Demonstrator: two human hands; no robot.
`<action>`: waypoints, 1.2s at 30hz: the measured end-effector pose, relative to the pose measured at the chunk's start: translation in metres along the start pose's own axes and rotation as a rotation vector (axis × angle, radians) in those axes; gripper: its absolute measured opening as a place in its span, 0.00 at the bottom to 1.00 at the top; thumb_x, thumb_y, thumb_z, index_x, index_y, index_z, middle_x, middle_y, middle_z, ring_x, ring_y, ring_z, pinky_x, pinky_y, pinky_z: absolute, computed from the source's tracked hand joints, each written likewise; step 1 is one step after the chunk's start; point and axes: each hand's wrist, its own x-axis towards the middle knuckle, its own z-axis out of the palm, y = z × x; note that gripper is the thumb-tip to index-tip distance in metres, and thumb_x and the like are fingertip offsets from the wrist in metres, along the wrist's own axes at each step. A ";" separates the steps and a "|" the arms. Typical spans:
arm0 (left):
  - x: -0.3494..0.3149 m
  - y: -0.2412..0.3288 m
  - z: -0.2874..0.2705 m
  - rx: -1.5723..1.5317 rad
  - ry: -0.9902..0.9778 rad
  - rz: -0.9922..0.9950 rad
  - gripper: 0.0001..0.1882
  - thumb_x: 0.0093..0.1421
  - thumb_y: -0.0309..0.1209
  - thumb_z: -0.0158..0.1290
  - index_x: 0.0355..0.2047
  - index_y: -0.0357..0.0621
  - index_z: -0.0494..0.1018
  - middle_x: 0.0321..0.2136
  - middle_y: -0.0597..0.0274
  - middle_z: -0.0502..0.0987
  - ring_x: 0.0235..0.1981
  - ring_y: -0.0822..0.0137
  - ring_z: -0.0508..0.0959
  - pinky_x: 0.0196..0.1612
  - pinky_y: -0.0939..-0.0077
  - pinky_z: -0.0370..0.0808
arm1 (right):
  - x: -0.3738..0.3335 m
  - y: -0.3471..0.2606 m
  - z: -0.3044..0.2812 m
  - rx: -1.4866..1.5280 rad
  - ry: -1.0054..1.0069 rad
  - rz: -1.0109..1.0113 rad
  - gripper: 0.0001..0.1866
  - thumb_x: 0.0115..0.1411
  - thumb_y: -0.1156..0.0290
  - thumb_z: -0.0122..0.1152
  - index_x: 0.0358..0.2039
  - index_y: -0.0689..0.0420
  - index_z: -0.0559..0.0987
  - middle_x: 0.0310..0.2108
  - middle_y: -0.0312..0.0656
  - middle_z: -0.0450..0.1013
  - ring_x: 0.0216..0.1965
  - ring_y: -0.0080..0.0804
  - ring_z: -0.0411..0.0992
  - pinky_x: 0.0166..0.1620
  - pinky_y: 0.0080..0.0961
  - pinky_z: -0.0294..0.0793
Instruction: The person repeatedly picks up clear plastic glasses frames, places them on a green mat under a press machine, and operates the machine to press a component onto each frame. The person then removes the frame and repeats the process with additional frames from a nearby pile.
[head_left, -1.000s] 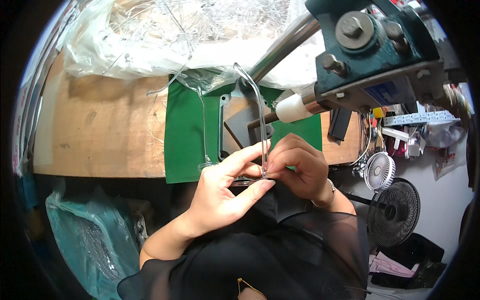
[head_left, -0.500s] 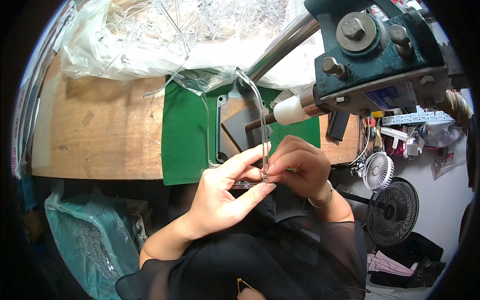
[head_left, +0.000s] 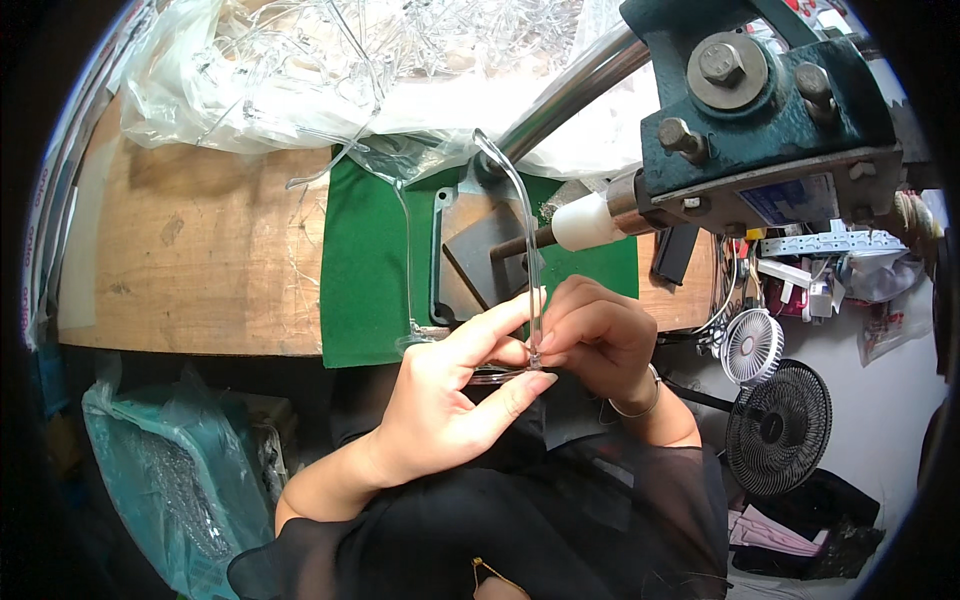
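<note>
A clear plastic eyeglass frame is held over the near edge of the green mat, its two temples pointing away from me. My left hand is closed around the frame front, thumb and fingers near the right-hand hinge. At that same hinge, the fingers of my right hand are pinched together against the base of the temple. Any small part between those fingertips is hidden. Beyond the hands lies a metal base with a dark square plate, under a steel rod with a white collar.
A dark green bolted machine head juts in from the upper right. An open plastic bag full of clear frames covers the table's back. A teal plastic-lined bin stands lower left; two fans are at the right.
The view has shifted slightly. Both hands keep their grip at the hinge, and the eyeglass frame stays nearly in place, with its left temple tilted a little outward.
</note>
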 end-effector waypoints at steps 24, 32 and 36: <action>0.067 -0.004 0.028 0.003 0.088 0.178 0.23 0.53 0.28 0.52 0.48 0.40 0.59 0.42 0.55 0.61 0.43 0.67 0.66 0.39 0.78 0.71 | 0.073 -0.149 -0.107 -0.027 0.139 -0.502 0.28 0.57 0.52 0.41 0.48 0.63 0.60 0.40 0.49 0.63 0.43 0.40 0.63 0.52 0.36 0.60; 0.069 -0.013 0.034 -0.165 0.028 0.076 0.24 0.55 0.31 0.51 0.49 0.36 0.57 0.42 0.58 0.63 0.43 0.73 0.65 0.41 0.80 0.68 | 0.017 -0.123 -0.075 -0.086 0.287 -0.549 0.18 0.46 0.48 0.59 0.24 0.46 0.66 0.23 0.28 0.58 0.31 0.23 0.58 0.50 0.28 0.50; 0.071 -0.007 0.037 -0.263 0.017 0.035 0.25 0.55 0.31 0.50 0.51 0.38 0.56 0.42 0.60 0.63 0.43 0.74 0.64 0.41 0.82 0.66 | 0.001 -0.109 -0.062 -0.139 0.320 -0.626 0.19 0.44 0.46 0.60 0.20 0.46 0.66 0.21 0.27 0.57 0.28 0.22 0.57 0.48 0.26 0.49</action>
